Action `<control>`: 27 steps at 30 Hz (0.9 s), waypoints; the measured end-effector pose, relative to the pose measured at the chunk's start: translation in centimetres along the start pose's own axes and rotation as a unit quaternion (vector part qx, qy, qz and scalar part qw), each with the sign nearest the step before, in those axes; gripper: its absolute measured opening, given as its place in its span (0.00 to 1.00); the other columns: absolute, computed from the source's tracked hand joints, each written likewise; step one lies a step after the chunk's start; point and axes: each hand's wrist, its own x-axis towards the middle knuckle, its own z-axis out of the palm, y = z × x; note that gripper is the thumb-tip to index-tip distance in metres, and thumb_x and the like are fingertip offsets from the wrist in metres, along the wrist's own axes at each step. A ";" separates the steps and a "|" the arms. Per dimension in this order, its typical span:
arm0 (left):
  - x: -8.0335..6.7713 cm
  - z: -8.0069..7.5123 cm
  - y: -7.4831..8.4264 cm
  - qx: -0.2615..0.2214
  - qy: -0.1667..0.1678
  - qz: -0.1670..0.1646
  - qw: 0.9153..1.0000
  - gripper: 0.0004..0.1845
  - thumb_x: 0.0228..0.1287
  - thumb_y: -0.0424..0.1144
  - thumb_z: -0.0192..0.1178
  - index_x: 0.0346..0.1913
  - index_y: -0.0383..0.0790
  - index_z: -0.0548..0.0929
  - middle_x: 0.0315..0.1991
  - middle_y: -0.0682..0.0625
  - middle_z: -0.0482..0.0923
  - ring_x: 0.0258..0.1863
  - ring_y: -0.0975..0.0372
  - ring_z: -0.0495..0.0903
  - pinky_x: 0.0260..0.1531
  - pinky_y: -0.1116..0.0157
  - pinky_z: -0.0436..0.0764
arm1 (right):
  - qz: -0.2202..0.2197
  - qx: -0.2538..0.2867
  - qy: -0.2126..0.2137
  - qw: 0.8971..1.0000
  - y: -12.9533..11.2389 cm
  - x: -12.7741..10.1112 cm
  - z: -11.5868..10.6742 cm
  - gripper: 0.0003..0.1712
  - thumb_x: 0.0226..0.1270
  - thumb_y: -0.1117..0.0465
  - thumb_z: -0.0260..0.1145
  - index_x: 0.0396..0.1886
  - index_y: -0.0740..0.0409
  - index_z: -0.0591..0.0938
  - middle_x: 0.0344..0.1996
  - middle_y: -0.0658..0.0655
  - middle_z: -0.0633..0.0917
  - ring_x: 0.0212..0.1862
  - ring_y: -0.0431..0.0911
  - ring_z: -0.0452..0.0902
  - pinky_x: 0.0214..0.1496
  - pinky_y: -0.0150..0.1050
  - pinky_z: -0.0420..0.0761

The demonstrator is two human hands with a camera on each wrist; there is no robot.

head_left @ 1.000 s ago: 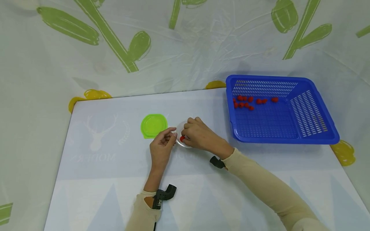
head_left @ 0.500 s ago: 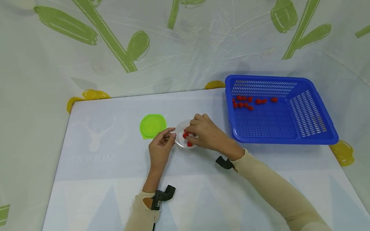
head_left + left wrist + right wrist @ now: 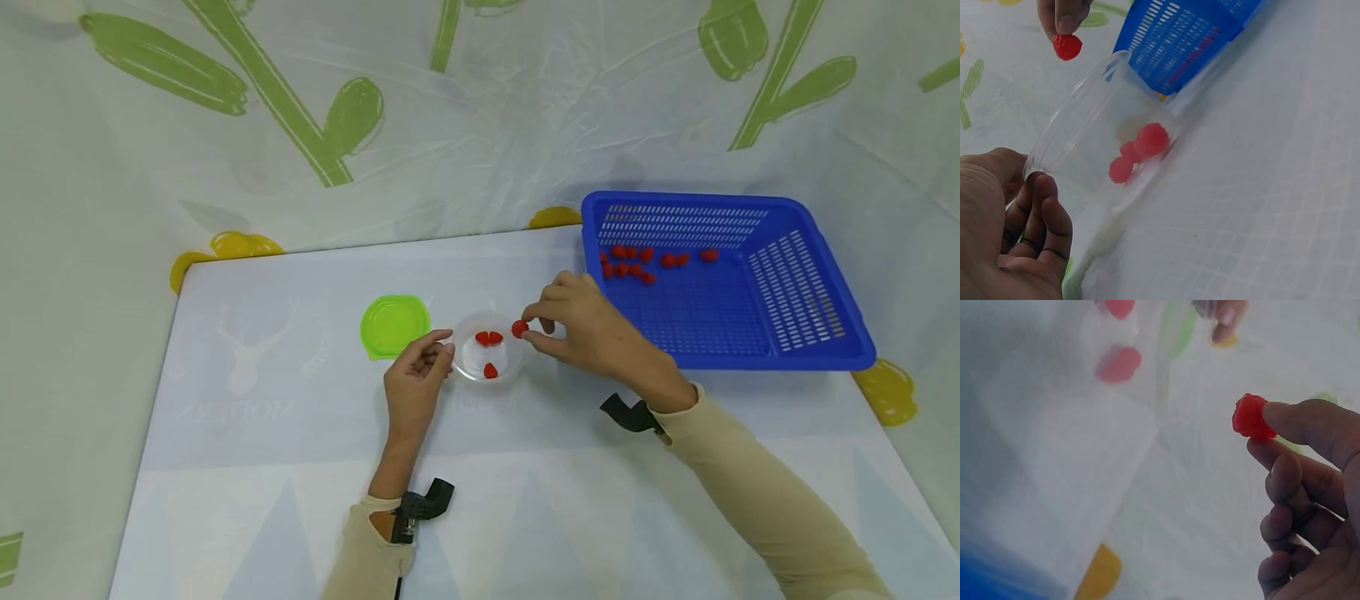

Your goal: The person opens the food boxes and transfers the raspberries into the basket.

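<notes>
Pale printed sheeting covers the surface (image 3: 247,500), with a leaf-patterned curtain (image 3: 225,150) hanging close behind its far edge. At centre stands a clear plastic cup (image 3: 491,357) holding three red berries (image 3: 489,339). The left hand (image 3: 414,383), at the cup's 9 o'clock, has fingertips curled against the rim, steadying it. The right hand (image 3: 592,329), at 3 o'clock, pinches a single red berry (image 3: 519,328) between thumb and forefinger, just above the cup's right rim. A green lid (image 3: 394,325) lies flat at 10 o'clock, just beside the cup. A blue basket (image 3: 817,358) containing loose berries sits at 2 o'clock, near the surface's right edge. Open room remains along the near and left sides.
</notes>
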 end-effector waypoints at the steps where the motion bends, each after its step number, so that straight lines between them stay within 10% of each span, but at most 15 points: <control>1: 0.0 0.0 0.4 -0.001 0.000 0.001 1.000 0.12 0.66 0.26 0.64 0.52 0.30 0.84 0.35 0.38 0.80 0.30 0.62 0.79 0.31 0.76 0.80 | 0.003 -0.002 0.006 1.000 0.2 -0.2 -0.4 0.07 0.58 0.59 0.78 0.36 0.53 0.90 0.21 0.45 0.74 0.37 0.46 0.66 0.39 0.42 0.63; 13: -0.1 0.1 -0.8 0.006 0.006 -0.014 1.000 0.13 0.66 0.29 0.65 0.53 0.35 0.85 0.36 0.43 0.80 0.31 0.62 0.79 0.32 0.75 0.81 | 0.022 -0.004 0.076 0.997 3.1 -2.6 -4.2 0.09 0.53 0.66 0.80 0.34 0.58 0.90 0.23 0.50 0.78 0.36 0.48 0.65 0.39 0.44 0.61; 27: -0.2 0.1 2.5 0.002 0.000 -0.002 1.000 0.12 0.66 0.25 0.64 0.52 0.26 0.84 0.35 0.38 0.79 0.30 0.60 0.78 0.32 0.75 0.81 | 0.087 -0.047 0.081 0.992 7.6 -3.3 -7.7 0.10 0.56 0.67 0.77 0.38 0.65 0.89 0.28 0.59 0.83 0.40 0.54 0.70 0.44 0.52 0.65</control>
